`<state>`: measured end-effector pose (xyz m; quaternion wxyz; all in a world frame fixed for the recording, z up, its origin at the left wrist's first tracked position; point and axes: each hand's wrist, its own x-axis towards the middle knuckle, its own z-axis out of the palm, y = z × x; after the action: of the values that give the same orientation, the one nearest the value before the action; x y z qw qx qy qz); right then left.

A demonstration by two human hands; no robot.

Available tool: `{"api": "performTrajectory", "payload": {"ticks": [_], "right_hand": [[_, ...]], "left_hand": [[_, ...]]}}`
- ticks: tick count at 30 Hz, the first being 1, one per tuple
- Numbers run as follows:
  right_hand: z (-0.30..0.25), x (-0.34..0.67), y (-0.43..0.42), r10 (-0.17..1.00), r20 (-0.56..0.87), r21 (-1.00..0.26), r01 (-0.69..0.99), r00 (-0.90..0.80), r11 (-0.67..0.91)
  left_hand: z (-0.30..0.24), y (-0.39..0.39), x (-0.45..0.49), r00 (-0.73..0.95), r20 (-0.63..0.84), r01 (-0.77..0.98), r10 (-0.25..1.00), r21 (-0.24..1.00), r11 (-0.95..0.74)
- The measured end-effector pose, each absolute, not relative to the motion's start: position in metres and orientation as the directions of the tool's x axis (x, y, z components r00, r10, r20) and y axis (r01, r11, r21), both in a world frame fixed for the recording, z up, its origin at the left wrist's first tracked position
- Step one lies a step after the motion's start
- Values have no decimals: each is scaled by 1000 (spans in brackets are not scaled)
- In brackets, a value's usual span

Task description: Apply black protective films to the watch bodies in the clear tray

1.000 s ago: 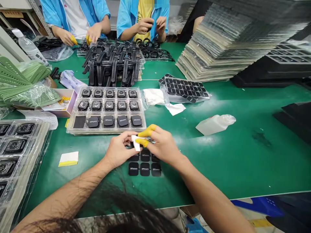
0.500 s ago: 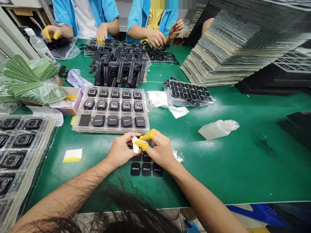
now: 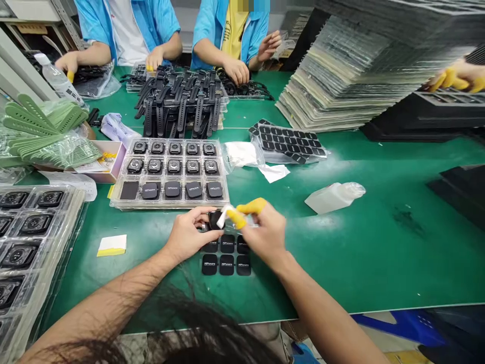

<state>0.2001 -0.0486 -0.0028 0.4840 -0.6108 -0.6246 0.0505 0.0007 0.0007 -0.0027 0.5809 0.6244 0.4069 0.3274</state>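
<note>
A black smartwatch body is gripped at its edges by my left hand, its dark face turned up. My right hand wears yellow finger covers and pinches a piece of white tissue, close over the watch body's right side; whether it touches is unclear. Under and in front of both hands lies a sheet of black square stickers with white lettering. Beyond them stands a clear plastic tray of watch bodies, its front row mostly showing lettered black squares.
More watch trays stand at left, near a white-and-yellow pad. A white bottle lies at right. Behind are black straps, a bagged sticker stack and a tall leaning tray stack. Co-workers' hands work across the table.
My right hand has moved right with the tissue, uncovering more of the watch body in my left hand. A yellow-covered hand has appeared at the far right.
</note>
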Motion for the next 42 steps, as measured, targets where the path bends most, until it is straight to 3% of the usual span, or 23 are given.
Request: {"api": "performTrajectory", "payload": {"ticks": [2, 5, 7, 8, 11, 13, 17, 24, 27, 33, 42], "right_hand": [[-5, 199, -49, 841, 531, -639, 701, 104, 316], [-4, 206, -48, 806, 543, -549, 826, 236, 128], [2, 215, -48, 716, 630, -475, 879, 301, 48], [5, 219, -49, 692, 665, -467, 880, 281, 91], [14, 220, -54, 777, 624, -567, 734, 86, 374], [17, 217, -56, 865, 499, -693, 574, -56, 437], [19, 215, -56, 923, 353, -839, 385, -151, 384], [23, 210, -59, 994, 110, -959, 264, 26, 99], [26, 205, -62, 995, 65, -970, 240, 73, 46], [20, 197, -63, 981, 44, -957, 290, 190, -13], [13, 191, -64, 928, 306, -828, 540, 213, 149]], "left_hand": [[-4, 0, 1, 473, -46, 123, 880, 992, -14], [-3, -3, 1, 472, 24, 125, 881, 988, -94], [-3, -6, 0, 455, 159, 136, 876, 960, -245], [-3, -7, -1, 453, 256, 141, 854, 925, -352], [-4, -9, -5, 503, 566, 119, 653, 703, -701], [-5, -8, -8, 545, 700, 44, 461, 525, -850], [-4, -1, -13, 556, 792, -27, 252, 320, -947], [13, 0, -12, 630, 775, 6, 42, 49, -999], [14, -1, -10, 629, 775, 19, 53, 53, -998], [2, -5, -10, 599, 787, 13, 145, 172, -985], [-7, -10, -8, 559, 772, 8, 301, 358, -934]]}}
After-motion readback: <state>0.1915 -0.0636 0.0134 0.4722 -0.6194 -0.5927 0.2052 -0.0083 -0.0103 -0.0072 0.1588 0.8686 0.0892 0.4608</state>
